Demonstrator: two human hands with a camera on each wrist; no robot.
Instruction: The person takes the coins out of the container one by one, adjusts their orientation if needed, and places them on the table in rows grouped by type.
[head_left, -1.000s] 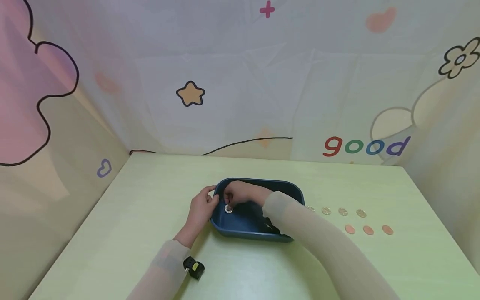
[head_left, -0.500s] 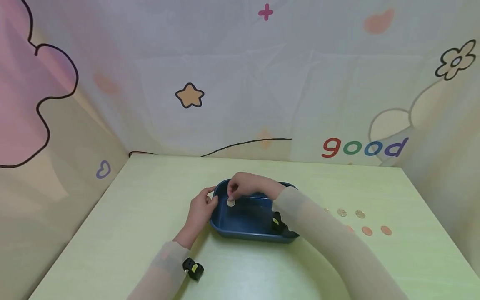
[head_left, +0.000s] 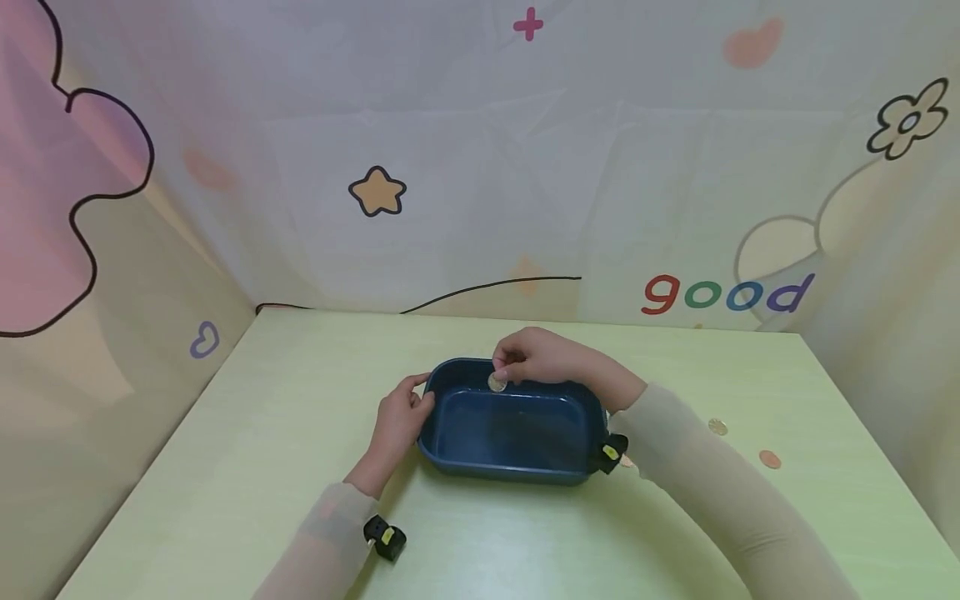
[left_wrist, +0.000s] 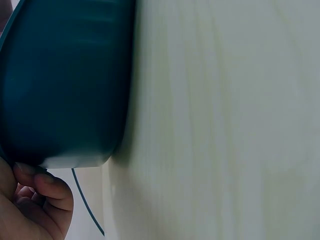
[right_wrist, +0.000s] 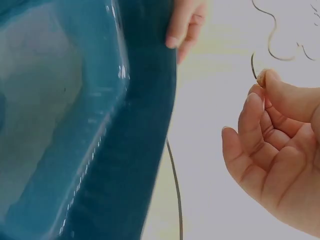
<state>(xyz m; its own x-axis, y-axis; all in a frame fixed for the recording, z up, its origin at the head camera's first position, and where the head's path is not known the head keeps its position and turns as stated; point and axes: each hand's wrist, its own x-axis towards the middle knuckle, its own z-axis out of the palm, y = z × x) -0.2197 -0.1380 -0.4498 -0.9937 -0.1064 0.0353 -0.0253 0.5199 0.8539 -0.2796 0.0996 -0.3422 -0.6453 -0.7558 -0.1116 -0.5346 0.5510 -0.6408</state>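
A deep blue rectangular dish (head_left: 517,462) stands on the table in the head view, and its inside shows bare. My left hand (head_left: 400,421) holds the dish's left end, pinching the rim between thumb and fingers. Over the dish's far rim, my right hand (head_left: 543,357) pinches a silvery-gold coin (head_left: 497,382) between thumb and fingertips. In the right wrist view the coin (right_wrist: 261,77) shows nearly edge-on, its lower part hidden by the fingers. The left wrist view shows the left fingers (left_wrist: 55,192) at the dish's end wall (left_wrist: 65,90).
Right of the dish lie a gold-coloured coin (head_left: 717,427) and a copper coin (head_left: 770,459). Another copper coin (head_left: 627,461) peeks out beside the right wrist camera (head_left: 612,452); the right sleeve (head_left: 697,458) covers the table around it. A printed cloth (head_left: 465,167) hangs behind the table.
My right hand has lifted the coin up from inside the dish and moved it right, toward the far rim. The right forearm now covers more of the coins. My left hand stays put.
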